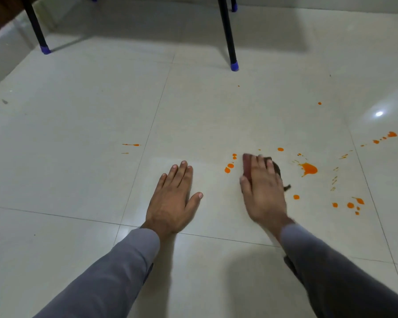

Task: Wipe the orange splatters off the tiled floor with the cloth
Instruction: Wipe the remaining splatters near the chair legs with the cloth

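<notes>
Orange splatters dot the pale tiled floor [78, 125]. The biggest blot [309, 169] lies right of my right hand, small drops [229, 167] sit just left of it, and more are scattered at the right [350, 204] and far right [391, 134]. Two thin streaks [131, 145] mark the tile to the left. My right hand [263, 191] presses flat, fingers straight, on a dark reddish-brown cloth [247, 167] that shows at its fingertips and right side. My left hand [174, 198] rests flat on the bare floor, fingers spread, holding nothing.
Two black furniture legs with blue feet stand ahead, one at the back left [45, 50] and one at the centre right [234, 66]. A skirting and wall run along the left edge. A light glare [379, 114] shines on the tile at right.
</notes>
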